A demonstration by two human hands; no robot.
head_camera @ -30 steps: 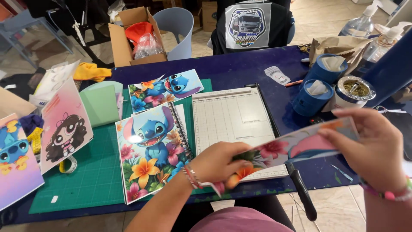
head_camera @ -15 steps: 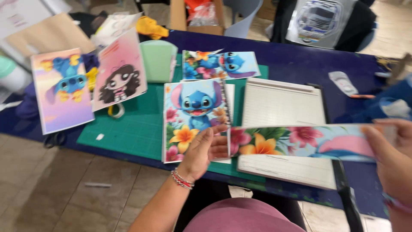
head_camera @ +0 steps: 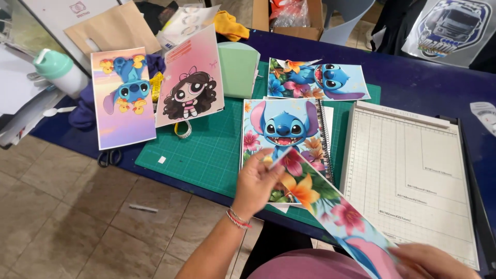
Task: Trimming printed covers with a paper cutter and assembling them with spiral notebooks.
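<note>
My left hand [head_camera: 257, 182] pinches the upper end of a long printed paper strip [head_camera: 330, 206] with flowers and a blue cartoon creature. My right hand [head_camera: 436, 262], at the bottom right edge of the view, grips the strip's lower end. The strip runs diagonally over the front edge of a spiral notebook [head_camera: 285, 135], whose cover shows the same blue creature and which lies on a green cutting mat [head_camera: 206, 150]. A white paper trimmer [head_camera: 413, 175] with grid lines lies just right of the strip.
On the dark blue table [head_camera: 413, 88] lie another blue creature print [head_camera: 318, 78], a pink cartoon girl print [head_camera: 190, 77], a purple-toned print [head_camera: 123, 95], a green folder [head_camera: 237, 70] and scissors [head_camera: 108, 156]. A cardboard box [head_camera: 289, 15] stands behind. Tiled floor lies to the left.
The view has swung left and down. The strip has turned from nearly level to a steep diagonal, with my right hand dropping to the bottom edge and my left hand staying by the notebook.
</note>
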